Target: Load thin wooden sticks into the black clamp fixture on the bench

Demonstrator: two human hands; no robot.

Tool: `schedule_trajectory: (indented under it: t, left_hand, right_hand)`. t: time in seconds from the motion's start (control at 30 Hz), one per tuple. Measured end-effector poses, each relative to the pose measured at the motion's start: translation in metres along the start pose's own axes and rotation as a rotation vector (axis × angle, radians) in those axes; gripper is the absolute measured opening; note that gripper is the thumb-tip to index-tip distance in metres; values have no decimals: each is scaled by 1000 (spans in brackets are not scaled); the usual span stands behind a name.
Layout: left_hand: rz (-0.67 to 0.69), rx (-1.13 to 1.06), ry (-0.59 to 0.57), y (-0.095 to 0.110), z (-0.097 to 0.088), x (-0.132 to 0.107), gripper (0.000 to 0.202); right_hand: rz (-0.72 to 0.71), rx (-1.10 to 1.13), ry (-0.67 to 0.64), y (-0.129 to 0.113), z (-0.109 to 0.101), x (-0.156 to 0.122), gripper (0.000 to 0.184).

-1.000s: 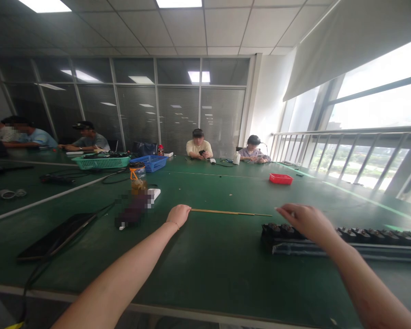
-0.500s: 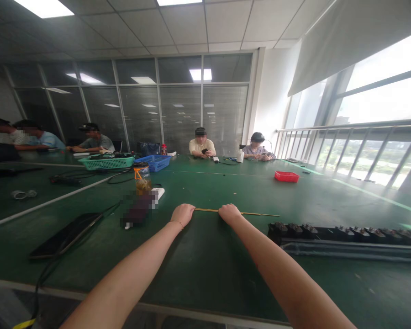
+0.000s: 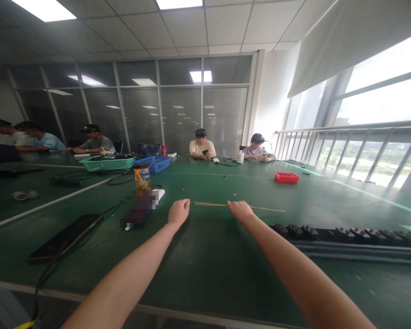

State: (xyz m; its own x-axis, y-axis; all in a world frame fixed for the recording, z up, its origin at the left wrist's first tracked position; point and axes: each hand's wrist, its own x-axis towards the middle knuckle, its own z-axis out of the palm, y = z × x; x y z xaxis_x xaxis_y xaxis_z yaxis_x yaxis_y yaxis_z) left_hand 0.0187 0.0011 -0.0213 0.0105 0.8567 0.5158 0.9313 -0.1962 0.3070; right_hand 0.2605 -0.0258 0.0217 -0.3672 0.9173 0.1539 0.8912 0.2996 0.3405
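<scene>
Thin yellowish sticks [image 3: 210, 204], like bamboo skewers, lie crosswise in front of me above the green tabletop. At their left ends they fan slightly apart. My right hand [image 3: 239, 209] grips them near the middle with curled fingers, and a thinner length sticks out to its right. Just left of the sticks' free ends is my left hand [image 3: 180, 212], separated from them by a small gap. Its fingers are curled in, and nothing shows in them.
Left of my hands lie a blurred dark item [image 3: 139, 211], a bottle [image 3: 143, 179] and a black tablet-like device [image 3: 66, 235] with a cable. A black rack [image 3: 349, 249] stands at right; a red tray [image 3: 287, 177] sits beyond it. Several people sit across the table, near green [image 3: 106, 164] and blue baskets [image 3: 156, 164].
My left hand has come off the sticks' left end and shifted slightly left. My right hand has moved a little right with the sticks, whose left ends now show spread apart.
</scene>
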Motion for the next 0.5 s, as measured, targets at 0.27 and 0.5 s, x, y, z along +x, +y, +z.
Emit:
schedule_trajectory:
  t: [0.27,0.5]
  left_hand:
    - [-2,29,-81,-1,5,0,35]
    - [64,94,-127,6,6,-3,39]
  right_hand:
    - [85,-79,274,90,-32,-86,49]
    - [175,-176,266,170,13,-190,52]
